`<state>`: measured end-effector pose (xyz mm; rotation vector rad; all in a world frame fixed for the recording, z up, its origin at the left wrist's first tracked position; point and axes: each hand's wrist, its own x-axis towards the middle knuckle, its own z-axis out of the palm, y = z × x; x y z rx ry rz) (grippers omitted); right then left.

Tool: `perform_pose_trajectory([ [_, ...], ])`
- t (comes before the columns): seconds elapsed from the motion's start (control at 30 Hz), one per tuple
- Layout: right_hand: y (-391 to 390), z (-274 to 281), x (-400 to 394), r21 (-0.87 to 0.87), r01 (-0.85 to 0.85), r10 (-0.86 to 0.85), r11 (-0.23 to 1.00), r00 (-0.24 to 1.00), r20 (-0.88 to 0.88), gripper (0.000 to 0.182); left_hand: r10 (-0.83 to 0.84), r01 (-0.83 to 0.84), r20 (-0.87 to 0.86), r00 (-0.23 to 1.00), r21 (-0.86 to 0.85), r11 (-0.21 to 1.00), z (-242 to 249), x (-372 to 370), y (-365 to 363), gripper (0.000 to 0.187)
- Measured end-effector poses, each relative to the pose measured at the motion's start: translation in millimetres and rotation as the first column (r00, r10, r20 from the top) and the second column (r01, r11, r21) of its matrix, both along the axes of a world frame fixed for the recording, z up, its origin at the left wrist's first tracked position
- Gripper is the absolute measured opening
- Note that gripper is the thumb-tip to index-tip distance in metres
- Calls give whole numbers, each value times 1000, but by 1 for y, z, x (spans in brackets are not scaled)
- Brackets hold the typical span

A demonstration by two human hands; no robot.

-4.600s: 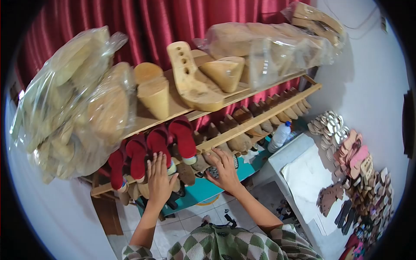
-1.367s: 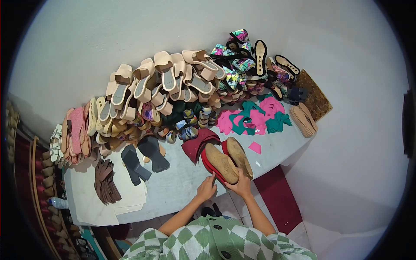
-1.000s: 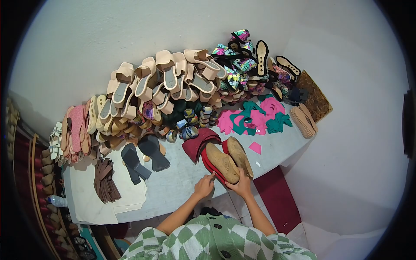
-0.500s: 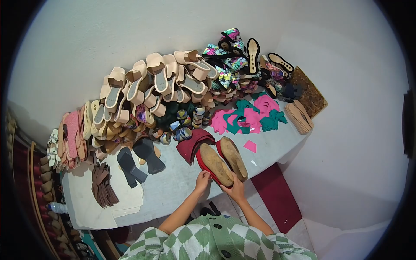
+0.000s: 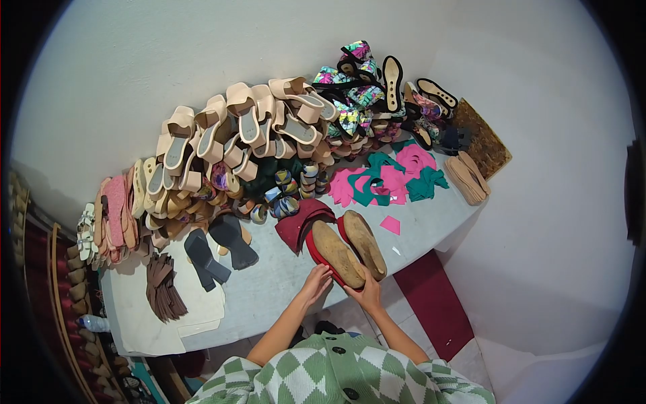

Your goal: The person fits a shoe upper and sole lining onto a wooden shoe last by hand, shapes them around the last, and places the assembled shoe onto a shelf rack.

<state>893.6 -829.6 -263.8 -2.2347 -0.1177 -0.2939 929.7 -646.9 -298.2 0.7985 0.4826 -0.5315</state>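
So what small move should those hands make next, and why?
Perhaps slide the left hand slightly along the red edging: its fingertips are right there, and the right hand grips the near end of the shoe last, which should steady it.

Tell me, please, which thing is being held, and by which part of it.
The right hand holds the left brown shoe form by its near end; the left hand touches its red edging.

From the wooden lasts (image 5: 336, 256), the free table (image 5: 269, 276) goes toward 9 o'clock until dark soles (image 5: 232, 242); maroon pieces (image 5: 298, 227) block 10, pink and green cutouts (image 5: 369, 190) block 1.
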Motion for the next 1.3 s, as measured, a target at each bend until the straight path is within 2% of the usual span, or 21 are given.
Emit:
perform_pose_trajectory([
  [0.23, 3, -2, -5, 2, 26, -26, 1000, 999, 29, 75, -53, 50, 79, 995, 32, 998, 2, -4, 0, 41],
  [0.37, 3, -8, -8, 4, 29, -29, 1000, 999, 43, 75, -94, 80, 116, 989, 118, 990, 7, -5, 0, 46],
  [0.87, 3, -12, -13, 26, 24, -26, 999, 996, 84, 71, -196, 173, 159, 968, 147, 974, 6, -3, 8, 49],
  [1.07, 4, -14, -15, -5, 23, -22, 1000, 995, 98, 69, -214, 205, 149, 965, 77, 976, 11, -3, 15, 46],
  [1.17, 3, -10, -14, 24, 14, -16, 1000, 997, 75, 69, -195, 192, 130, 972, 32, 981, -7, 1, 21, 46],
  [1.27, 5, -3, -9, -5, 22, -22, 1000, 1000, 13, 69, -149, 150, 16, 989, -91, 985, -2, 9, 24, 51],
  [1.3, 6, 0, -8, -27, 27, -27, 999, 1000, -13, 69, -177, 178, 16, 984, -40, 983, -1, 12, 25, 55],
])
